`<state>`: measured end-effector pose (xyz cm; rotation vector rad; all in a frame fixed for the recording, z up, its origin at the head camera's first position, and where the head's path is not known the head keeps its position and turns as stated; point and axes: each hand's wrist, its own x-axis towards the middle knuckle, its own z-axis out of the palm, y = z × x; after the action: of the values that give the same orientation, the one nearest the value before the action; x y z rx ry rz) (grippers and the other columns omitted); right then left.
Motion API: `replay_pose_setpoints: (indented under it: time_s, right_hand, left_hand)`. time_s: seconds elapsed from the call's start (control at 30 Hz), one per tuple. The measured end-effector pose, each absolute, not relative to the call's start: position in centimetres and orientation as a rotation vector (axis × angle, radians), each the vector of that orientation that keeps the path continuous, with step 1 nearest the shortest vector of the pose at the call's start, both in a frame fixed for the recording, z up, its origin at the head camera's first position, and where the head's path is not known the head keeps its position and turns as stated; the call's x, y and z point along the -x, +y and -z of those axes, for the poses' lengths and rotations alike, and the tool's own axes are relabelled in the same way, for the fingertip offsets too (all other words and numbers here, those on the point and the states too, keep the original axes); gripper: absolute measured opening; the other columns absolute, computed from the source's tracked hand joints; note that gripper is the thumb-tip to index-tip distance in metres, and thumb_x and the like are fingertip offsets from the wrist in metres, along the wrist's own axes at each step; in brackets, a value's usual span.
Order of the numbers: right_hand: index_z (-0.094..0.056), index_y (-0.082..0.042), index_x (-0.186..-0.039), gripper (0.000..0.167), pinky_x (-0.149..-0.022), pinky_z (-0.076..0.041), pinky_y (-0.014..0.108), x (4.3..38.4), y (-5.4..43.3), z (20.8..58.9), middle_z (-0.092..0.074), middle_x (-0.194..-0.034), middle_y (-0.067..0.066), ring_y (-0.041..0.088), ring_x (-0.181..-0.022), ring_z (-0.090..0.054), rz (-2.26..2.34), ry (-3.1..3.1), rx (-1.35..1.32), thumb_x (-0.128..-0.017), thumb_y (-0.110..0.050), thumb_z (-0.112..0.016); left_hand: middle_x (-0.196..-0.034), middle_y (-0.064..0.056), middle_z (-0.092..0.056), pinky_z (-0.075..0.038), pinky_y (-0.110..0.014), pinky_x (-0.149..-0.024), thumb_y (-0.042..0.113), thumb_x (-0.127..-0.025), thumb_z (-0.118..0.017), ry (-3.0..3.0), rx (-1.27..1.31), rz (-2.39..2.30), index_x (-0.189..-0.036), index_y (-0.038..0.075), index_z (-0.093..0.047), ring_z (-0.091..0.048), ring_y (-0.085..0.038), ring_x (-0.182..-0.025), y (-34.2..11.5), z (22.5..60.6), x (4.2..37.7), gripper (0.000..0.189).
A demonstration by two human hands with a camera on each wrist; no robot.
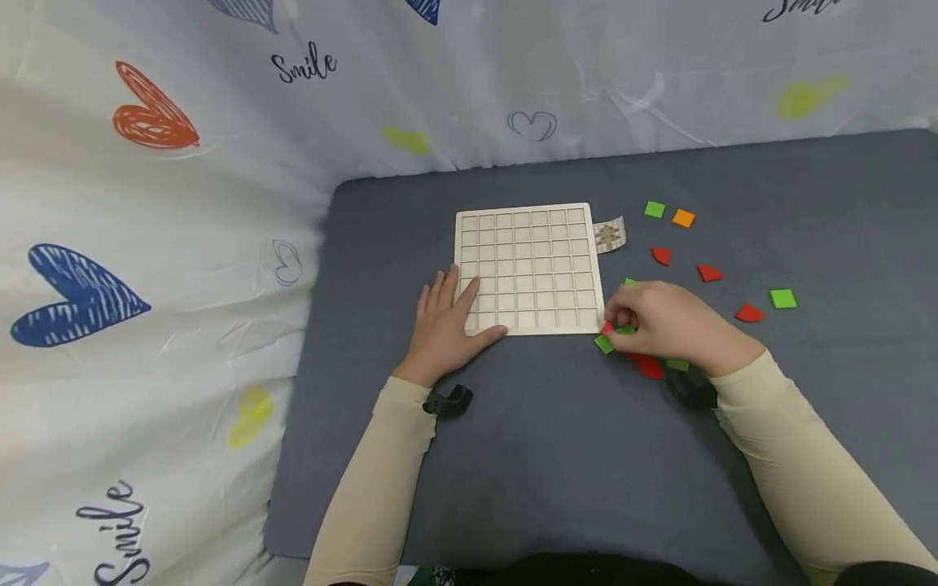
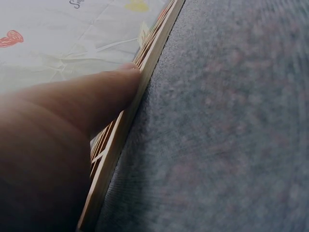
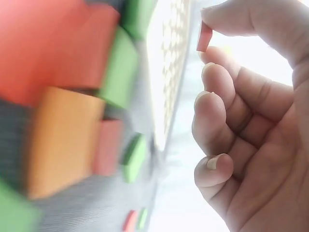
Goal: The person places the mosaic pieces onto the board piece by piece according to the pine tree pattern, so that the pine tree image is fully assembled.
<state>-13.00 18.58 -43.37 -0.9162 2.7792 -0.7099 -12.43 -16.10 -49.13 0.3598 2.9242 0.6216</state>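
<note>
A pale wooden grid board (image 1: 596, 268) of small square recesses lies flat on the table. My left hand (image 1: 443, 332) rests at its lower left corner, fingers spread along the left side and thumb over the near edge. In the left wrist view that thumb (image 2: 106, 92) lies on the board's rim. My right hand (image 1: 677, 321) is beside the lower right corner, pinching a small red tile (image 3: 204, 37) between thumb and forefinger, the other fingers curled. Green tiles (image 1: 604, 344) and a red tile (image 1: 649, 367) lie beneath this hand, partly hidden.
A small patterned card (image 1: 610, 234) sticks out at the board's right side. Farther right lie an orange square tile (image 1: 683, 218), green squares (image 1: 782, 299) and several rounded red tiles (image 1: 709, 273). A printed white cloth (image 1: 469, 98) hangs behind the grey table (image 1: 513, 456).
</note>
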Motion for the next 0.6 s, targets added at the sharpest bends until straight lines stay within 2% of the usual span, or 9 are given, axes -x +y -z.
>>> replay_pose_setpoints:
  time_s: [0.37,0.6]
  right_hand:
    - [-0.075,-0.013,-0.087,0.003,-0.067,-0.047,0.033,18.0,14.9,40.8,-0.063,-0.081,-0.001,0.013,-0.072,-0.052,0.677,2.764,0.95,-0.084,-0.014,-0.077]
    - [-0.075,-0.011,-0.089,0.009,-0.068,-0.046,0.037,21.4,13.2,40.2,-0.063,-0.082,0.0,0.018,-0.071,-0.054,0.611,2.776,0.941,-0.085,-0.019,-0.076]
  left_hand:
    - [-0.178,-0.009,-0.001,0.005,-0.051,-0.13,0.072,-0.093,-0.064,2.923,-0.354,-0.609,-0.168,0.02,-0.028,0.003,-0.031,-0.164,-16.2,49.0,12.4,0.098]
    - [-0.177,-0.01,-0.004,0.003,-0.052,-0.131,0.073,-0.092,-0.064,2.939,-0.349,-0.577,-0.167,0.02,-0.03,0.002,-0.032,-0.164,-16.0,49.1,12.5,0.098]
